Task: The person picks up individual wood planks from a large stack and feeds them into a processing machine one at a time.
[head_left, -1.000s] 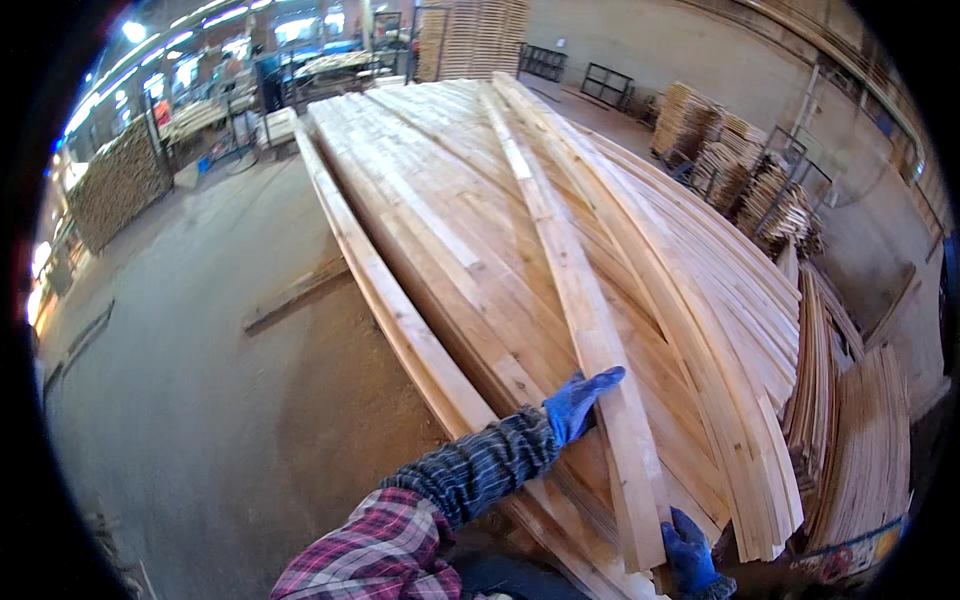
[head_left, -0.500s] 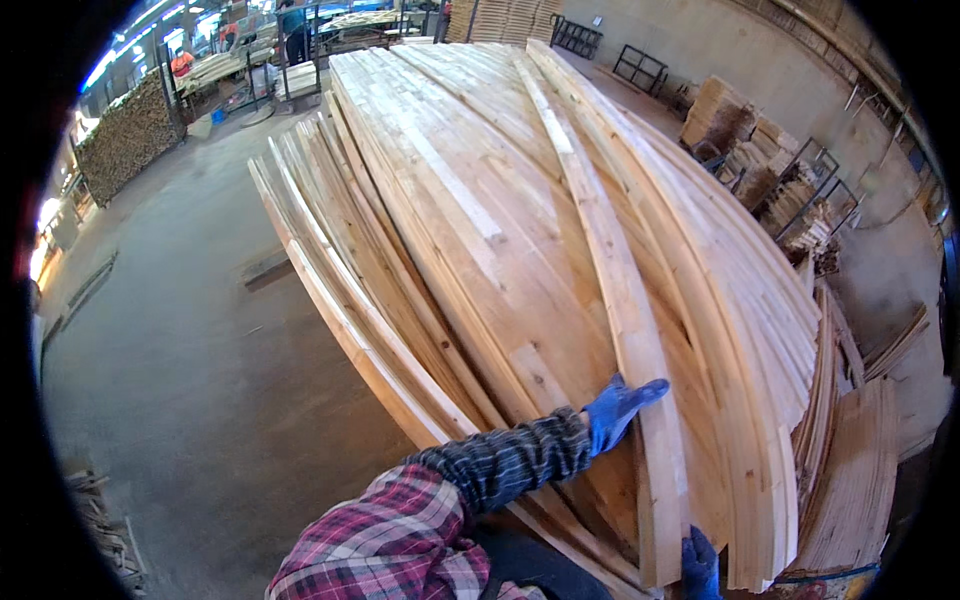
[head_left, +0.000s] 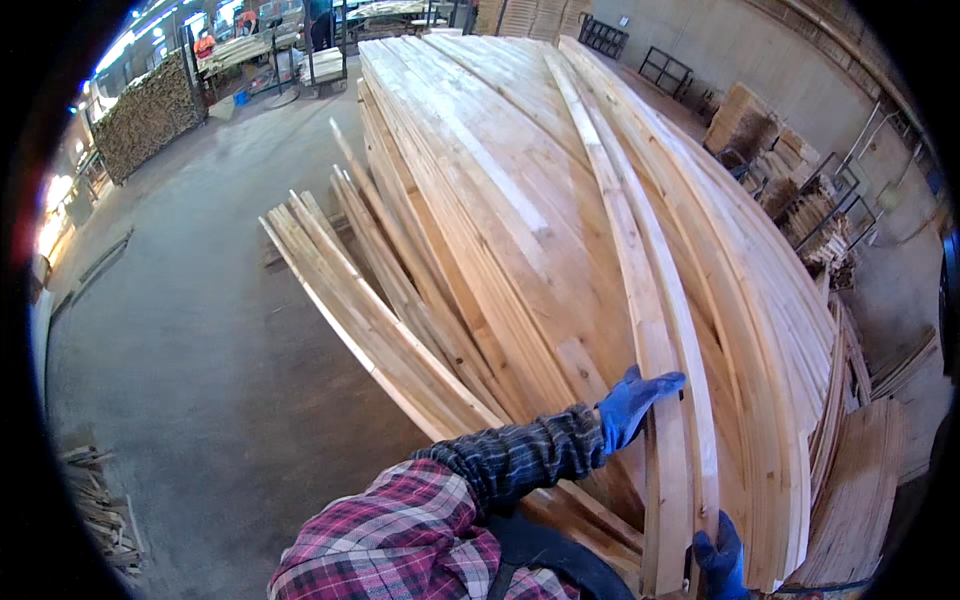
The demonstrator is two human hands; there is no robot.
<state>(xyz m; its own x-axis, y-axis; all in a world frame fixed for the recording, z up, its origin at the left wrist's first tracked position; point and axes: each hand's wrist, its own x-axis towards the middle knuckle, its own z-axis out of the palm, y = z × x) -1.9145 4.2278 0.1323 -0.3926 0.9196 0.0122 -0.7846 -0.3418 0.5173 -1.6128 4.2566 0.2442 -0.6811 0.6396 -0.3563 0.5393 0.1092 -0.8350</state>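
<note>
A long pale wooden strip lies lengthwise on a broad stack of boards. A second, narrower-looking strip runs along its right side, with a dark gap between them near me. My left hand, in a blue glove, is closed on the left strip, its thumb laid across the top. Some of its fingers are hidden by the wood. My right hand, also blue-gloved, grips the right strip close to its near end, at the lower edge of the view.
Loose strips fan out along the stack's left side above the concrete floor. More boards stand at the right. Wood piles and metal racks are farther back. People work at the far left.
The right strip now stands apart from the left one, where a single strip surface showed before. My right hand has come further into view. The whole view has shifted slightly.
</note>
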